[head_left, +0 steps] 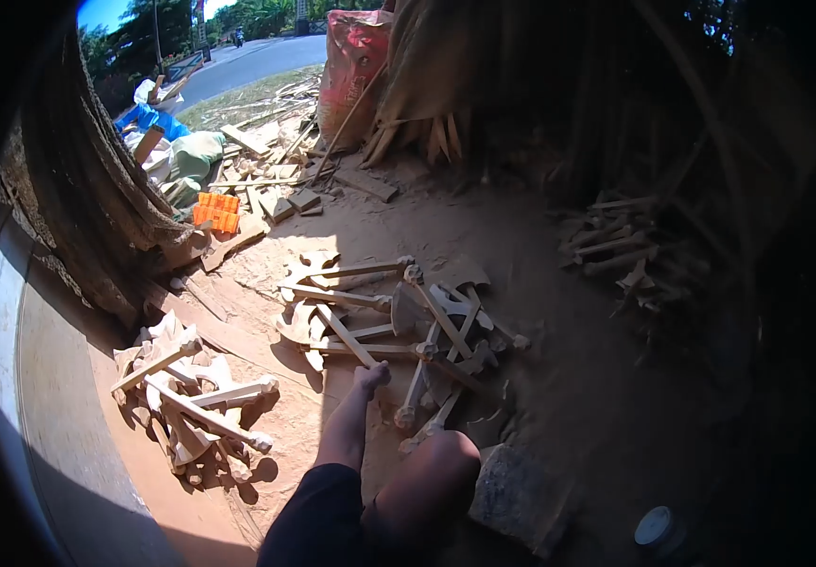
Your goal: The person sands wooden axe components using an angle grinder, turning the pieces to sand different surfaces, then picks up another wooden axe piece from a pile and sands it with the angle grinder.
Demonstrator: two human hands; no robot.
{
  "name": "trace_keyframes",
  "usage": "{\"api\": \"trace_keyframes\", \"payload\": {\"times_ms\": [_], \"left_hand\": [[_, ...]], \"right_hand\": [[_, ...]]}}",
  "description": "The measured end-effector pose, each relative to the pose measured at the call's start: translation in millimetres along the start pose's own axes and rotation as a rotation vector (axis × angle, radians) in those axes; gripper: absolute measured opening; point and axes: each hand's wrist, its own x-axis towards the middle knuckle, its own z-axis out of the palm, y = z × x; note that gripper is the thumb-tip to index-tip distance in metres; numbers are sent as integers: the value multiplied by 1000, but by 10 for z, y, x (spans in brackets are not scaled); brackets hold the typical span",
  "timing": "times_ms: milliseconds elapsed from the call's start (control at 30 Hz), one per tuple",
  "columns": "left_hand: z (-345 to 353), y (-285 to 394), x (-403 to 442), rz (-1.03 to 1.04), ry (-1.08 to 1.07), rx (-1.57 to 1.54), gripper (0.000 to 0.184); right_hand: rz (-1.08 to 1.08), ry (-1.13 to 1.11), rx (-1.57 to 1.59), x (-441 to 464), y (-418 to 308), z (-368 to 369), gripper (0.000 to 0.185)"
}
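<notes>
My left hand [371, 378] reaches forward from the bottom of the head view, its fingers closed round the handle end of a pale wooden axe [346, 335]. The handle slants up and left from my fist, toward a broad, curved wooden head among the others. Around it lies a loose pile of similar wooden axes [337, 298], with straight handles, knobbed ends and flared heads, partly overlapping. A second heap of wooden axes [205, 406] lies in sunlight to the left. My right hand is out of view.
My bent knee [441, 463] is beside my arm, near a flat stone block [520, 496]. A tree trunk [96, 180] rises at left. Wood offcuts [266, 170], an orange object [217, 213] and a red sack [351, 76] lie farther back. More wooden pieces [616, 241] sit in shade.
</notes>
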Motion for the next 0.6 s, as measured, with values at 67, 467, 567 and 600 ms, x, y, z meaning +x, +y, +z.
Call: {"api": "trace_keyframes", "payload": {"times_ms": [67, 467, 567, 600], "left_hand": [[-66, 485, -327, -17, -143, -50, 36], [-2105, 1440, -3351, 17, -996, -343, 64], [-1786, 1646, -3307, -135, -398, -662, 64], [-1696, 1796, -3154, -136, -303, -600, 49]], "right_hand": [[25, -17, 2, -5, -5, 35, 64], [22, -84, 64, 6, 14, 187, 65], [4, -77, 88, -25, 63, 85, 65], [-3, -77, 98, -57, 86, 47, 66]]}}
